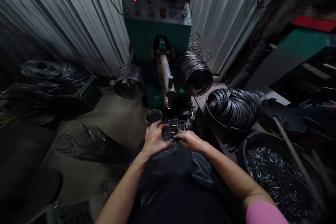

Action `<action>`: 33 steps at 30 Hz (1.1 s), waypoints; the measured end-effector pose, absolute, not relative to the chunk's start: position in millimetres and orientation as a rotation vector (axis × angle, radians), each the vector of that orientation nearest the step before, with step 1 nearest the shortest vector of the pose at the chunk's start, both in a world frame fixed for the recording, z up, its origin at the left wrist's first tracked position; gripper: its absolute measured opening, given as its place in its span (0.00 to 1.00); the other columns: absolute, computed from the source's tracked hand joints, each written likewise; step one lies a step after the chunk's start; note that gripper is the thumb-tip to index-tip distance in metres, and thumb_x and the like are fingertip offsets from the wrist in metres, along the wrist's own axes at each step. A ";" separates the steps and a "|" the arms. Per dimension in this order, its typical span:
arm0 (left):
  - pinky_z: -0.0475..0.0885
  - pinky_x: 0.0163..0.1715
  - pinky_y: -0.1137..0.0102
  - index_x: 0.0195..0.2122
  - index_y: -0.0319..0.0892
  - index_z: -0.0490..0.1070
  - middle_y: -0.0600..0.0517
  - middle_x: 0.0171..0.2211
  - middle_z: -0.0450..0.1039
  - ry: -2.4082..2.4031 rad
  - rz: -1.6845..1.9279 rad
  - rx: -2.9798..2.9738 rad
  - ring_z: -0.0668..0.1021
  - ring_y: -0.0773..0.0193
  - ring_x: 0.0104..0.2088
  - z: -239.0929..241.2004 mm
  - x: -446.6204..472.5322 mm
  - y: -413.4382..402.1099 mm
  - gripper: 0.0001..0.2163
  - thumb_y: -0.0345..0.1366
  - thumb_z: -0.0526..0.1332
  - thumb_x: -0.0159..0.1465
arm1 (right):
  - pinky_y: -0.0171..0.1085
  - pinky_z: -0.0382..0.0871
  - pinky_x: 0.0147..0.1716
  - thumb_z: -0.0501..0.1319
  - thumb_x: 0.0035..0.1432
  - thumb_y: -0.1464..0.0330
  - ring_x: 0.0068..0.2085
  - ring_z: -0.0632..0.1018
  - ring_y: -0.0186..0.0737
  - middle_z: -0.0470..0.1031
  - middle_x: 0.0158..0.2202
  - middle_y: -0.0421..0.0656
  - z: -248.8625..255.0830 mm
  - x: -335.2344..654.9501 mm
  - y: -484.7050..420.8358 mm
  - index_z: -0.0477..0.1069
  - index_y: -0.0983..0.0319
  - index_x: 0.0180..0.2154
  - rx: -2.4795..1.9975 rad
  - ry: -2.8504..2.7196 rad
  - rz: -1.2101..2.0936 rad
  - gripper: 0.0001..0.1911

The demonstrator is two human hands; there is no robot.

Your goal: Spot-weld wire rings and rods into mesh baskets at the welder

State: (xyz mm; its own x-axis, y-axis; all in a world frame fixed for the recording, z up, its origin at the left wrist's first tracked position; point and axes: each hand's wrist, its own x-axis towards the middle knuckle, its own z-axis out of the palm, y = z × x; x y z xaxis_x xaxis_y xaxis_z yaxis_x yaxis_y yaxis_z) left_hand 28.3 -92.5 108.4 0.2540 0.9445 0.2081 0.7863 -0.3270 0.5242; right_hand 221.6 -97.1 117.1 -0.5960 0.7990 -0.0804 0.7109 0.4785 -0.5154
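Observation:
A wire frame (pixel 172 123) with curved rims and crossing wires lies low in front of the green welding machine (pixel 138 38). My left hand (pixel 155 138) is closed around its left side, thumb toward me and fingers on the far rim; a bit of orange shows on one finger. On the right side, my right hand (pixel 189 140) pinches at the frame's near part, but whether it grips the frame or a small loose piece I cannot make out. The machine's metal arm (pixel 166 73) points down just beyond the frame.
Coils of wire rings hang left (pixel 129 81) and right (pixel 194 73) of the machine. More rings (pixel 232 106) fill a basin at right. A black tub (pixel 245 154) holds short metal pins, with a stick across it. Wire baskets (pixel 84 141) stand on the floor at left.

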 end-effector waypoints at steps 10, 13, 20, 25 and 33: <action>0.64 0.53 0.55 0.47 0.45 0.68 0.45 0.53 0.64 1.605 0.756 2.139 0.67 0.48 0.55 100.9 22.6 -81.2 0.28 0.35 0.69 0.41 | 0.34 0.69 0.42 0.61 0.54 0.73 0.41 0.77 0.38 0.77 0.39 0.45 107.1 226.8 -88.6 0.74 0.62 0.42 -1.222 -2.408 0.718 0.11; 0.65 0.53 0.55 0.47 0.44 0.68 0.45 0.54 0.63 1.575 0.773 2.131 0.67 0.49 0.55 97.4 20.2 -73.5 0.29 0.34 0.69 0.41 | 0.33 0.69 0.41 0.60 0.55 0.73 0.41 0.78 0.38 0.77 0.39 0.45 104.7 224.4 -83.0 0.74 0.61 0.42 -1.233 -2.417 0.676 0.11; 0.68 0.51 0.56 0.46 0.42 0.68 0.44 0.53 0.65 1.506 0.874 2.115 0.69 0.49 0.54 90.4 13.4 -51.5 0.28 0.33 0.69 0.40 | 0.32 0.70 0.38 0.58 0.57 0.74 0.40 0.78 0.37 0.77 0.40 0.45 106.7 215.5 -67.8 0.73 0.61 0.42 -1.283 -2.450 0.535 0.11; 0.68 0.52 0.56 0.46 0.42 0.68 0.43 0.53 0.64 1.443 0.980 2.096 0.69 0.50 0.54 81.6 8.4 -37.0 0.28 0.33 0.69 0.41 | 0.31 0.69 0.38 0.56 0.58 0.73 0.40 0.78 0.36 0.77 0.41 0.44 109.8 210.2 -56.6 0.73 0.60 0.42 -1.309 -2.493 0.451 0.11; 0.66 0.53 0.55 0.46 0.43 0.68 0.45 0.51 0.67 1.455 0.994 2.044 0.70 0.51 0.53 85.1 9.3 -7.6 0.27 0.33 0.68 0.42 | 0.33 0.68 0.39 0.57 0.59 0.71 0.42 0.77 0.38 0.76 0.42 0.45 122.3 205.7 -28.4 0.73 0.60 0.43 -1.407 -2.511 0.410 0.11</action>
